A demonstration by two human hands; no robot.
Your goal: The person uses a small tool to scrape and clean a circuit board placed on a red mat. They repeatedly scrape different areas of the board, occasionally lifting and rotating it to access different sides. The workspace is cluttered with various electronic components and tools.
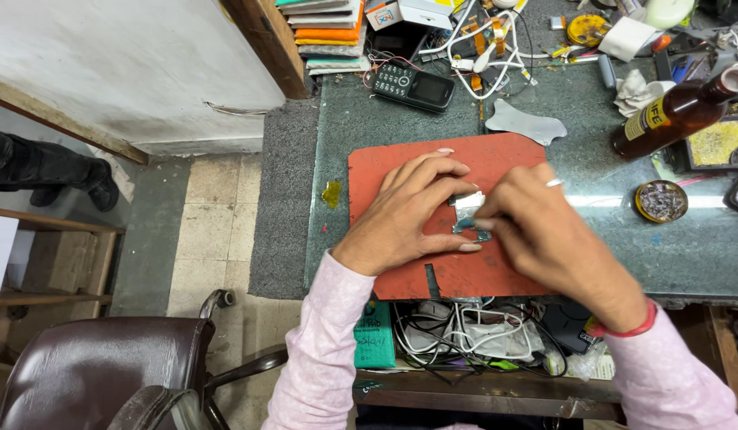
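— While both hands sit over the red mat (401,279), what are they on?
— A small metal part (470,213), grey and partly hidden, lying near the middle of the mat. The left hand (409,215) curls over it from the left, fingers and thumb pinching its left edge. The right hand (544,231) comes in from the right with its fingertips closed on the same piece — a ring shows on one finger, a red band at the wrist.
— Can you make out the part's shape?
— Not well; it is too covered and slightly blurred.
— What lies around the mat?
— Far behind it, a black keypad phone (413,85) rests on the green worktop (369,119), with a tangle of white cables (484,48) just to its right. A flat grey pry tool (524,122) lies just beyond the mat's far edge. To the far right, a brown bottle (675,115) lies tilted, and nearer, a small round tin (660,201) sits well apart from the hands. Near left, a brown chair (90,362) stands on the floor.
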